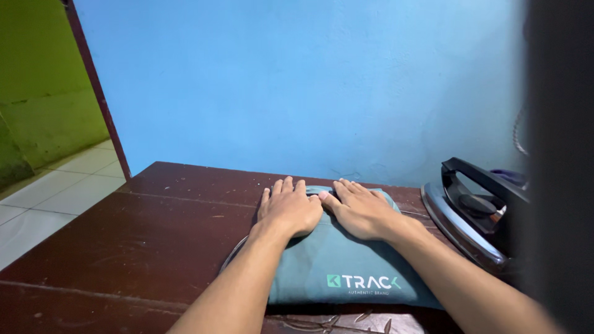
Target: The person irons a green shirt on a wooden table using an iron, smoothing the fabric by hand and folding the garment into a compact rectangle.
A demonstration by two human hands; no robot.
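Note:
A folded teal-grey garment (337, 263) with a small printed logo lies on the dark brown wooden table (154, 229). My left hand (288, 209) rests flat on the garment's far left part, fingers spread slightly and pointing away from me. My right hand (362, 207) lies flat beside it on the garment's far right part, its thumb touching the left hand's index side. Neither hand grips anything; both palms press down on the cloth.
A black-handled metal iron (473, 213) stands tilted on its heel at the table's right edge, close to my right forearm. A blue wall rises behind the table. To the left are a dark door frame, a green wall and a white tiled floor (43, 198).

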